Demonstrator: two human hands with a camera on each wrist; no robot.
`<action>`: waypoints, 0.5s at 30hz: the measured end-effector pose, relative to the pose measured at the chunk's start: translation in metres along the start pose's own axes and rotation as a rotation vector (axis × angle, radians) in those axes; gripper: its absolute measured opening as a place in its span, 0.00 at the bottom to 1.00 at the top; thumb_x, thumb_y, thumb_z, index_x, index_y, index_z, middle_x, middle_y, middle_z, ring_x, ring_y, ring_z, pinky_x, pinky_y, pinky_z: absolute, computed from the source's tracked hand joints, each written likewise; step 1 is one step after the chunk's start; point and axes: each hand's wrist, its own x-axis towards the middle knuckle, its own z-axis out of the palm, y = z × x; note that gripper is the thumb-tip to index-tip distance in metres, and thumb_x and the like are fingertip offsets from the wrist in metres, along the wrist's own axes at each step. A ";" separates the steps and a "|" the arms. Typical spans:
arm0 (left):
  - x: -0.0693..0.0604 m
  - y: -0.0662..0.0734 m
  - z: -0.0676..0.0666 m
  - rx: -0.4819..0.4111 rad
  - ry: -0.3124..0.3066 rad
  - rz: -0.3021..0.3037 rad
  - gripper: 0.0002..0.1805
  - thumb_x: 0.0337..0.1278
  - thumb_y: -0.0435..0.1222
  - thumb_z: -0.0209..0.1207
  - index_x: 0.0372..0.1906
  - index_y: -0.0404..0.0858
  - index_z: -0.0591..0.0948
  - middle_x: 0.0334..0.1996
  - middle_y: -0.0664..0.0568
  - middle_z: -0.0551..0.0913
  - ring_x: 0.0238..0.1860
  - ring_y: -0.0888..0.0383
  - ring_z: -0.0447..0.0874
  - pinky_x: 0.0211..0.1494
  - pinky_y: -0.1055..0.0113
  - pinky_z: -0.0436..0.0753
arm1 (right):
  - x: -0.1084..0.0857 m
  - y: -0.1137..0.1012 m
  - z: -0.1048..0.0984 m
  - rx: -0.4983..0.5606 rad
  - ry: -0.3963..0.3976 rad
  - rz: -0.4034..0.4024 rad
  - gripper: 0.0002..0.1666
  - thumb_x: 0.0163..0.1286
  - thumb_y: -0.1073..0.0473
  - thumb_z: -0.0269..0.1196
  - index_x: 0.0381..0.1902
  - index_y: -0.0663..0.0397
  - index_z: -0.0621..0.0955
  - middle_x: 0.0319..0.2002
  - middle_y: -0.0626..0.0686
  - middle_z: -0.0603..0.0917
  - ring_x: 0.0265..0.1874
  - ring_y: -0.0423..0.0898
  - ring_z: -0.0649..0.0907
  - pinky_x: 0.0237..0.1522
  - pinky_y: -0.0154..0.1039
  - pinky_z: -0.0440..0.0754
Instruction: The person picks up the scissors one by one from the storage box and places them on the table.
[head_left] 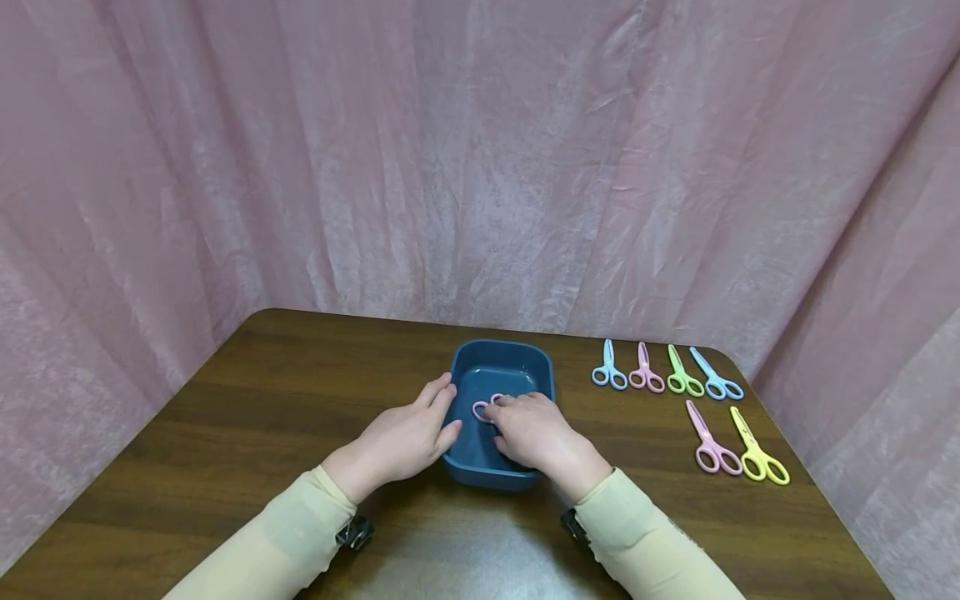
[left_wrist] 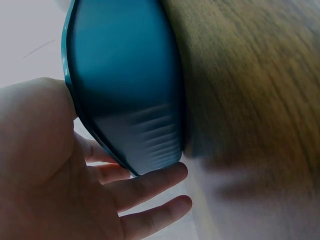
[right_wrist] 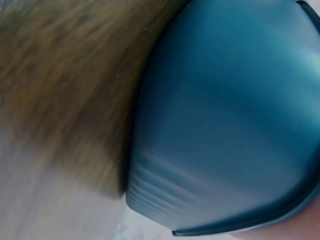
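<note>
A blue rectangular bin [head_left: 491, 478] stands on the table in front of me. Along its left side rests my left hand [head_left: 401, 437], fingers fairly straight against the rim; the left wrist view shows the palm and fingers [left_wrist: 150, 187] beside the bin's outer wall [left_wrist: 130, 75]. My right hand [head_left: 536, 433] reaches inside and holds a pair of pink scissors [head_left: 481, 412] low over the bin's floor. Only the pink handle loops show; the hand covers the blades. From the right wrist, the bin wall [right_wrist: 215, 125] hides the fingers.
On the table's right side, a back row has light blue [head_left: 609, 375], pink [head_left: 646, 377], green [head_left: 685, 382] and darker blue scissors [head_left: 723, 387]. Nearer lie larger pink [head_left: 717, 457] and yellow scissors [head_left: 763, 464]. Behind the wooden table [head_left: 247, 433] hangs a pink curtain [head_left: 480, 167].
</note>
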 end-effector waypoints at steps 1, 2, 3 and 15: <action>0.000 0.000 0.000 0.000 0.001 0.001 0.35 0.86 0.47 0.57 0.81 0.27 0.69 0.83 0.34 0.66 0.61 0.43 0.90 0.49 0.54 0.93 | 0.000 0.000 0.000 0.001 0.007 0.001 0.28 0.77 0.49 0.74 0.71 0.48 0.86 0.68 0.56 0.86 0.66 0.56 0.86 0.71 0.57 0.81; 0.000 0.000 0.000 0.000 0.000 0.001 0.35 0.86 0.47 0.57 0.81 0.27 0.69 0.83 0.34 0.66 0.60 0.43 0.90 0.48 0.54 0.94 | 0.000 0.000 0.000 0.002 0.014 0.003 0.28 0.76 0.49 0.75 0.70 0.49 0.87 0.67 0.56 0.87 0.65 0.56 0.86 0.69 0.57 0.82; 0.000 0.000 0.000 0.001 -0.001 0.001 0.35 0.86 0.47 0.57 0.81 0.27 0.69 0.83 0.34 0.66 0.60 0.43 0.91 0.48 0.55 0.94 | 0.000 0.000 0.000 0.002 0.021 0.003 0.27 0.76 0.49 0.75 0.69 0.50 0.87 0.65 0.56 0.88 0.63 0.56 0.87 0.68 0.57 0.83; 0.000 0.000 0.002 0.010 0.022 0.009 0.34 0.86 0.47 0.57 0.80 0.26 0.70 0.82 0.33 0.67 0.56 0.44 0.92 0.43 0.56 0.93 | -0.001 0.002 0.001 -0.025 0.119 -0.051 0.15 0.74 0.53 0.77 0.56 0.45 0.91 0.41 0.52 0.86 0.35 0.51 0.86 0.42 0.49 0.88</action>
